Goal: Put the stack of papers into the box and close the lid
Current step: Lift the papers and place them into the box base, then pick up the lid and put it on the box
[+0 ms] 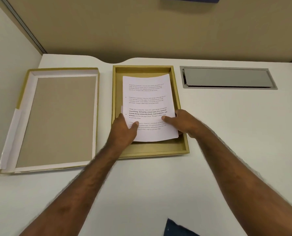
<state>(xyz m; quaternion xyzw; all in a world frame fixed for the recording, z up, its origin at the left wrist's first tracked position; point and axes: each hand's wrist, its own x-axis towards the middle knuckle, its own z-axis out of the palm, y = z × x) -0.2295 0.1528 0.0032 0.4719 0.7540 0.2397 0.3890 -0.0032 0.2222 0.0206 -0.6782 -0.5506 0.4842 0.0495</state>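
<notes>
Lowering the stack of papers [148, 106] into the box [182, 133], each hand gripped a near side edge, thumb on top, so the sheets stayed squared. The left hand [123, 132] clamped at 8 o'clock, the right hand [184, 123] at 4 o'clock. The lid [56, 120] lay upturned at 9 o'clock on the counter [227, 133], probably to leave the opening free.

Gold box [179, 106], white papers [148, 92] black print, white desk [227, 125]

Pretty even, soft light, barely any shadows; wide-angle bends the edges, and the forearms look a bit smeared.
</notes>
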